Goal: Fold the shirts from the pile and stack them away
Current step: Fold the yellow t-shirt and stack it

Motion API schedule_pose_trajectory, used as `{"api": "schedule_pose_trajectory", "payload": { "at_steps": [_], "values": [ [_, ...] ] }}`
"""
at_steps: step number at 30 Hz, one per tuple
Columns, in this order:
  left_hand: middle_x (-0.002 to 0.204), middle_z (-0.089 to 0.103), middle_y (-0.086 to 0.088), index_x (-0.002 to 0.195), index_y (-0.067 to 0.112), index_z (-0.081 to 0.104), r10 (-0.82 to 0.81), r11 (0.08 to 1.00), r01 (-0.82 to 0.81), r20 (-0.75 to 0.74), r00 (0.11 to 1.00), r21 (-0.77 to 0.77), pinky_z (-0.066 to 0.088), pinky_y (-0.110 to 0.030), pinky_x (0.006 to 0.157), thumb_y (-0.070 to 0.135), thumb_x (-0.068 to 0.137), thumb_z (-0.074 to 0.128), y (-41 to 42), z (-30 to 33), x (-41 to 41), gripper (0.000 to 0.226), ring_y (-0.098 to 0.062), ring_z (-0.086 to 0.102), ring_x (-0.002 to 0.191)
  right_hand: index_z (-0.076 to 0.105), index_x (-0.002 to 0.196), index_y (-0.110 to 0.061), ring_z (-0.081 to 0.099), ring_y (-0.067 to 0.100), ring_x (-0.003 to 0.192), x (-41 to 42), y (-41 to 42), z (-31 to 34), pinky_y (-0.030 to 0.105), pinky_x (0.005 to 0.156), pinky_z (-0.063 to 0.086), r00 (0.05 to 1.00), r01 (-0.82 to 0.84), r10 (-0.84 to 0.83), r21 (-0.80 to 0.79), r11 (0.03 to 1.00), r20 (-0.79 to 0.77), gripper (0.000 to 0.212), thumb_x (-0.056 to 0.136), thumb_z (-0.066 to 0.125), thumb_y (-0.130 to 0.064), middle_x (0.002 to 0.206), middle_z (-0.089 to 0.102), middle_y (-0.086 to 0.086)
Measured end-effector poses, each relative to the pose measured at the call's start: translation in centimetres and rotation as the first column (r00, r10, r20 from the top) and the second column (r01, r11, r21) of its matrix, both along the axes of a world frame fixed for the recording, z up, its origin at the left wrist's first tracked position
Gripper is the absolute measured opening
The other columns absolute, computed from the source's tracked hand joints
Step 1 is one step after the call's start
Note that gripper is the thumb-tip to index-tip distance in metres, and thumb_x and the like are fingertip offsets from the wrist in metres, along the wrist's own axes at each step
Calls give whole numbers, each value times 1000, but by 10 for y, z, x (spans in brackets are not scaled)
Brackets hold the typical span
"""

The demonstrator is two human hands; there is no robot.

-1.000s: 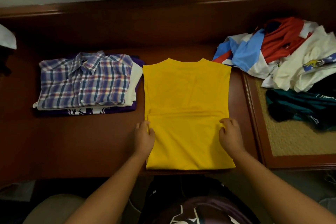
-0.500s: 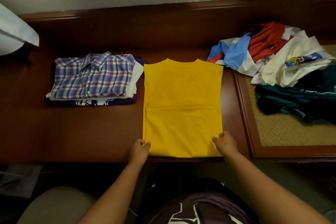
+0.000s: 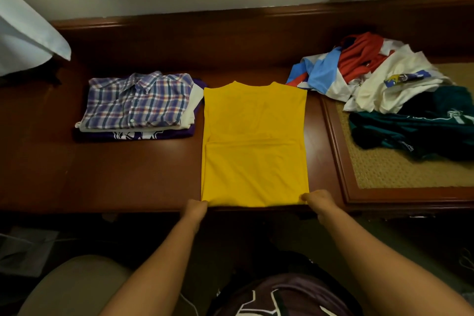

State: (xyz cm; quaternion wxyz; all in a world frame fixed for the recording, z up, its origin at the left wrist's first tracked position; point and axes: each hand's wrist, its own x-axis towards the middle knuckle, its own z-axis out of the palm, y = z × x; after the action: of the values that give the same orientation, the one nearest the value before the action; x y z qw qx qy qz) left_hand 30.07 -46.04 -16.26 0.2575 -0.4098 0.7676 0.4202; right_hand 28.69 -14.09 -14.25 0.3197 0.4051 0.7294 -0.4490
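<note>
One yellow shirt (image 3: 254, 146) lies flat between the two hands, the left hand (image 3: 196, 209) at one near corner and the right hand (image 3: 318, 199) at the other. Beyond and outward of the left hand sits one folded stack (image 3: 138, 108) showing three layers: one plaid shirt (image 3: 138, 99) on top, one white garment (image 3: 193, 102) under it and one purple shirt (image 3: 138, 134) at the bottom. Beyond and outward of the right hand lies one loose pile (image 3: 384, 92); its count cannot be told, though red, blue-and-white, cream and dark green cloth show.
</note>
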Motion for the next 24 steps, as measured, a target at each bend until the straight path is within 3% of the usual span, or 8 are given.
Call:
{"api": "schedule_pose_trajectory", "payload": {
  "at_steps": [4, 9, 12, 14, 17, 20, 22, 24],
  "values": [
    [94, 53, -13, 91, 3, 58, -31, 998, 34, -57, 998, 54, 36, -29, 74, 8, 95, 50, -4, 5, 6, 10, -27, 51, 81, 50, 82, -3, 44, 24, 75, 7, 2, 6, 36, 70, 33, 995, 80, -83, -61, 995, -52, 12, 93, 53, -2, 85, 45, 12],
    [86, 55, -13, 96, 3, 62, -49, 996, 41, -104, 993, -77, 37, -30, 68, 7, 93, 50, -19, 0, 19, 12, -25, 49, 76, 49, 68, -7, 41, 20, 62, 23, 13, 1, 31, 57, 31, 989, -6, 17, 71, 997, -147, 25, 90, 53, 3, 74, 46, 12],
    [105, 56, -12, 114, 9, 56, -87, 988, 70, -119, 989, -134, 40, -30, 69, 7, 92, 52, -19, 5, 27, 22, -24, 52, 84, 57, 95, -7, 53, 26, 88, 34, 14, 1, 35, 75, 44, 962, -146, 191, 220, 965, -198, 6, 90, 60, -9, 100, 55, 14],
    [124, 49, -11, 126, 12, 51, -280, 926, 222, -163, 946, -305, 44, -33, 80, 9, 93, 52, -15, 10, 32, 33, -29, 52, 103, 51, 121, -6, 48, 30, 112, 39, 10, 0, 40, 92, 43, 887, -267, 381, 385, 883, -259, 30, 92, 58, -12, 123, 48, 14],
    [138, 41, -9, 136, 14, 47, -658, 689, 502, -161, 736, -522, 43, -40, 95, 10, 94, 46, -3, 10, 40, 43, -29, 42, 120, 39, 140, -11, 36, 29, 130, 46, -10, 2, 44, 103, 38, 665, -448, 665, 531, 719, -341, 49, 93, 53, -11, 145, 35, 11],
    [153, 26, -5, 146, 21, 34, -808, 511, 686, -18, 589, -519, 35, -43, 105, 16, 97, 44, 5, 6, 42, 51, -27, 29, 136, 19, 152, -15, 13, 29, 145, 49, -24, -5, 46, 113, 26, 521, -687, 830, 479, 547, -200, 63, 96, 48, -9, 160, 8, 5],
    [156, 20, -4, 149, 22, 28, -802, 509, 718, 41, 596, -474, 32, -46, 107, 18, 97, 42, 6, 6, 41, 54, -27, 24, 140, 16, 152, -14, 9, 29, 147, 47, -24, -9, 46, 115, 24, 501, -754, 857, 427, 500, -118, 66, 95, 47, -6, 161, 5, 6],
    [154, 26, -5, 147, 18, 34, -760, 580, 664, -20, 649, -472, 36, -45, 105, 16, 97, 42, 4, 8, 39, 50, -28, 31, 136, 24, 150, -11, 16, 30, 145, 49, -24, -13, 46, 115, 25, 575, -683, 793, 417, 600, -199, 61, 95, 48, -7, 160, 14, 9]
  ]
}}
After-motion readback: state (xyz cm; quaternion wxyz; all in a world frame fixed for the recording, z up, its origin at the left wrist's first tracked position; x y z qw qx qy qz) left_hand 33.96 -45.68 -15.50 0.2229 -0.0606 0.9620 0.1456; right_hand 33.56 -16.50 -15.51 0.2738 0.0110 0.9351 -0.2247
